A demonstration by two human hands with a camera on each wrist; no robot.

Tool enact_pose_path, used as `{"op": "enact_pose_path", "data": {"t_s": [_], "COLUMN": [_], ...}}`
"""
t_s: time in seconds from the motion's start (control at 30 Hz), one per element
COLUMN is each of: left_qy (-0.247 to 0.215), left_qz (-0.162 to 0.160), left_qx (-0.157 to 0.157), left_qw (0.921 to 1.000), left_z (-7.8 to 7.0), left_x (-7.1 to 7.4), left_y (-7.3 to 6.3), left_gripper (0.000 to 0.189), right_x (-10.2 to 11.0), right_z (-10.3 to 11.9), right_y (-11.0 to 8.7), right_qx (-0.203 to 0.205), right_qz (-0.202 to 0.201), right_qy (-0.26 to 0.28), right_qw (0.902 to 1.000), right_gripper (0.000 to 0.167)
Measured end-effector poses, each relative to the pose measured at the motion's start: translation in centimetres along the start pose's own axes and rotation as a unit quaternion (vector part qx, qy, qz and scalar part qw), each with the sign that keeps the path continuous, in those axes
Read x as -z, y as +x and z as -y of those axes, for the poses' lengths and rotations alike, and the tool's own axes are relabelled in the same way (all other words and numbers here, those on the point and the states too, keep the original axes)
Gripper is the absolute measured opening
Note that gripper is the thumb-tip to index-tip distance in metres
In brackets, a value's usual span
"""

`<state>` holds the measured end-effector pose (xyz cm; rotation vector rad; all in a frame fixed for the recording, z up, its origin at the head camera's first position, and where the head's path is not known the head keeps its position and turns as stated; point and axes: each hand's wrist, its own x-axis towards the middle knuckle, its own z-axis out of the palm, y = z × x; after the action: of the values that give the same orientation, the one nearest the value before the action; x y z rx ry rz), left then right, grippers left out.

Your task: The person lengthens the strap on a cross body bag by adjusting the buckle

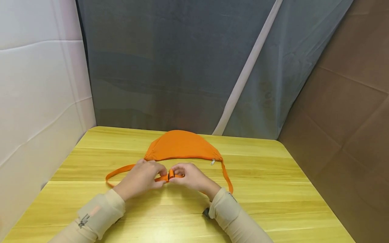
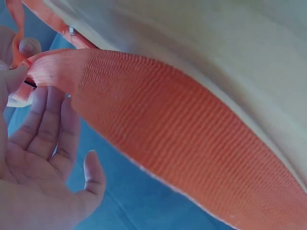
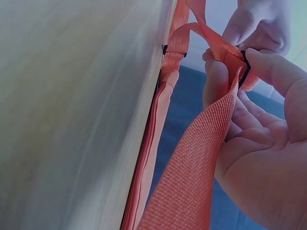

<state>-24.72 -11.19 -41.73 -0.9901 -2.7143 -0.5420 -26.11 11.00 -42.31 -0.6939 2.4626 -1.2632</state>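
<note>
An orange waist bag (image 1: 183,145) lies on the table toward its far edge, its curved side away from me. Its orange strap (image 3: 192,158) comes round to the near side, where both hands work on it in front of the bag. My left hand (image 1: 143,177) pinches the strap just left of a black strap slider (image 3: 245,67). From the other side, my right hand (image 1: 192,177) pinches the webbing at the slider, where a small loop stands up. In the left wrist view, broad webbing (image 2: 158,110) trails from the fingers, which partly hide the slider.
The wooden table (image 1: 273,189) carries the bag. A metal zipper pull (image 1: 213,162) hangs at the bag's right corner. Another black slider (image 3: 175,51) sits on the strap near the bag. Grey curtain (image 1: 167,67) stands behind, a white sheet (image 1: 39,84) left, brown sheet (image 1: 349,111) right.
</note>
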Motion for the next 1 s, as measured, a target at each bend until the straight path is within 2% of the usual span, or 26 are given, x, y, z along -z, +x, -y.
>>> {"op": "enact_pose_path", "data": {"t_s": [0.53, 0.77, 0.87, 0.93, 1.0], "left_qy": [0.034, 0.046, 0.026, -0.001, -0.039], "left_qz": [0.022, 0.030, 0.041, 0.050, 0.062], "left_qx": [-0.004, -0.011, -0.023, -0.027, -0.017], "left_qw": [0.9992, 0.9984, 0.9985, 0.9984, 0.9972], "left_z": [0.3, 0.7, 1.0, 1.3, 1.7], "left_x": [0.2, 0.6, 0.6, 0.6, 0.6], "left_y": [-0.4, -0.7, -0.8, -0.9, -1.0], "left_gripper": [0.028, 0.029, 0.030, 0.031, 0.031], "right_x": [0.2, 0.5, 0.7, 0.8, 1.0], "right_z": [0.0, 0.0, 0.0, -0.1, -0.3], "right_y": [0.0, -0.2, -0.2, -0.2, -0.2], "right_qx": [0.012, 0.001, 0.004, 0.007, 0.011], "right_qz": [0.007, 0.011, 0.024, 0.032, 0.040], "right_qy": [-0.019, -0.021, -0.019, -0.014, -0.019], "right_qw": [0.9997, 0.9997, 0.9995, 0.9994, 0.9989], "right_gripper": [0.024, 0.025, 0.025, 0.026, 0.027]}}
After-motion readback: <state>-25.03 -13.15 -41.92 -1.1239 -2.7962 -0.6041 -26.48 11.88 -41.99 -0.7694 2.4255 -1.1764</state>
